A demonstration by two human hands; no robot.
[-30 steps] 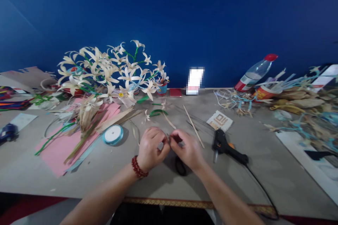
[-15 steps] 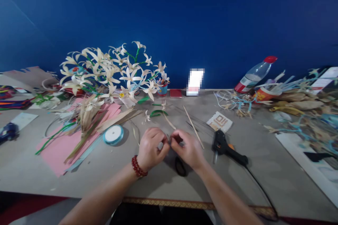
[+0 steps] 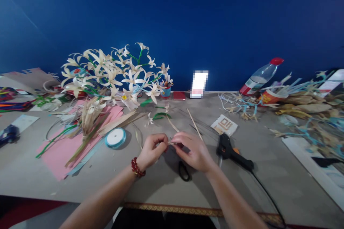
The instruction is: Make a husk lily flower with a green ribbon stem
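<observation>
My left hand (image 3: 153, 149), with a red bead bracelet (image 3: 137, 167) at the wrist, is closed in a pinch. My right hand (image 3: 192, 150) is pinched too, its fingertips almost meeting the left ones. Between them shows a small pale strip (image 3: 170, 143), too small to name surely; both hands seem to grip it. Below the right hand lies a black loop handle (image 3: 184, 171), the rest of it hidden. A thin dry husk strip (image 3: 172, 124) lies just beyond the fingertips, near a green stem with a white flower (image 3: 160, 115).
Left are a blue ribbon spool (image 3: 115, 138) and pink paper (image 3: 53, 161) under dried husks. White husk flowers (image 3: 131, 77) stand behind. On the right lie a black glue gun (image 3: 233, 154) with its cord, a stick (image 3: 195, 123) and a tilted bottle (image 3: 259, 77).
My left hand has turned and shifted slightly left and down, and the right hand has turned over a little. The small pale strip now shows between the fingertips.
</observation>
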